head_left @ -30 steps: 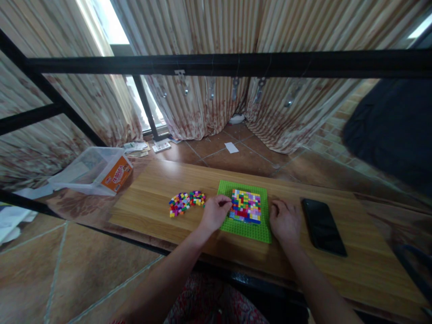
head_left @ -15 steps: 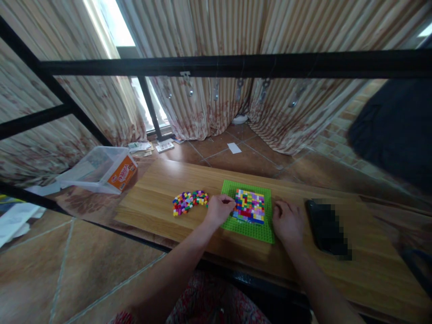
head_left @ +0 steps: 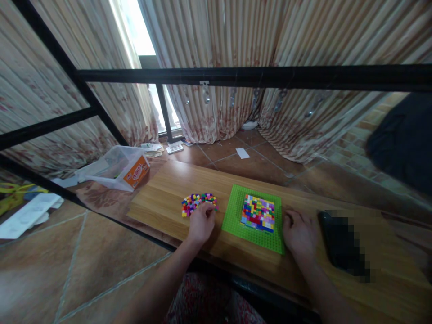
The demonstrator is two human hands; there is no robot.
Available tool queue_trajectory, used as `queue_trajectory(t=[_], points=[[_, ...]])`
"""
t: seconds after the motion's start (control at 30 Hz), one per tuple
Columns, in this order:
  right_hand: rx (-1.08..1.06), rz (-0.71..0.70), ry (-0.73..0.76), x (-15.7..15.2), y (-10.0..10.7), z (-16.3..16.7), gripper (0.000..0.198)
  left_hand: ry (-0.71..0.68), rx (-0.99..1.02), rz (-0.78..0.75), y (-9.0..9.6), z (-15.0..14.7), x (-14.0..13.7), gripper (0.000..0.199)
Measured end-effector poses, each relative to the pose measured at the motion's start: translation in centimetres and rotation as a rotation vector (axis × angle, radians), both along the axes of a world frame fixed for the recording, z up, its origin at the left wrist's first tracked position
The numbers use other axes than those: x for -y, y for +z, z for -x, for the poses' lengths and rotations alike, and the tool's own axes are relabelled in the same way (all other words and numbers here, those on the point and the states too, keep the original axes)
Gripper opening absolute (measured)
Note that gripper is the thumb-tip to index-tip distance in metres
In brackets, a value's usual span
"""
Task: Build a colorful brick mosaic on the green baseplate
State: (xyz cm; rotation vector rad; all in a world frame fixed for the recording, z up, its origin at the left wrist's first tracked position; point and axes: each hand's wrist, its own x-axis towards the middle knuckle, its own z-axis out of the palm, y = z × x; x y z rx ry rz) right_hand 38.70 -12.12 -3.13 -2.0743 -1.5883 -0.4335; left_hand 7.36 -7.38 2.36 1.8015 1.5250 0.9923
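My left hand point(head_left: 201, 221) is at the near edge of a pile of small toy bricks point(head_left: 191, 203) in many colours. Its thumb and fingers are drawn together, and anything between the tips is too small to make out. To the right lies a green baseplate point(head_left: 232, 216), with a tight block of multicoloured bricks point(head_left: 258, 213) built on its middle. My right hand point(head_left: 299, 231) rests on the table just beyond the plate's right edge, fingers loosely bent and apart, holding nothing I can see.
A dark phone-like object point(head_left: 339, 243), partly blurred out, lies right of my right hand on the wooden table point(head_left: 162, 180). Left of the table stands a clear plastic bin point(head_left: 118, 173) with an orange label. A black metal bar point(head_left: 236, 77) crosses in front of the curtains.
My left hand has left the brick block on the baseplate and moved left to the brick pile. My right hand stays beside the plate. The whole view has shifted slightly.
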Motion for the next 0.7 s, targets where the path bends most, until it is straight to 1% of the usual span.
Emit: queue_trajectory(t=[0.07, 0.17, 0.3, 0.37, 0.47, 0.57, 0.7], points=[[-0.006, 0.005, -0.004, 0.0, 0.0, 0.0, 0.03, 0.042, -0.089, -0.023, 0.0, 1.2, -0.2, 0.016], [-0.005, 0.009, -0.009, 0.1, 0.2, 0.1, 0.029, 0.047, -0.193, -0.053, 0.2, 1.6, -0.3, 0.016], [0.018, 0.003, -0.008, 0.2, 0.3, 0.2, 0.03, -0.017, -0.28, -0.09, 0.2, 0.6, 0.0, 0.01], [0.023, 0.006, -0.005, 0.2, 0.3, 0.1, 0.029, -0.022, -0.341, -0.073, 0.2, -0.1, 0.1, 0.008], [0.02, 0.013, 0.005, 0.1, 0.2, 0.0, 0.029, 0.0, -0.432, -0.024, 0.3, -0.8, 0.0, 0.01], [0.012, 0.003, 0.008, 0.1, 0.1, 0.0, 0.029, -0.004, -0.476, 0.002, 0.5, -1.0, -0.2, 0.012], [-0.001, -0.005, 0.004, 0.0, 0.0, 0.0, 0.029, -0.019, -0.464, 0.002, 0.6, -0.5, -0.1, 0.011]])
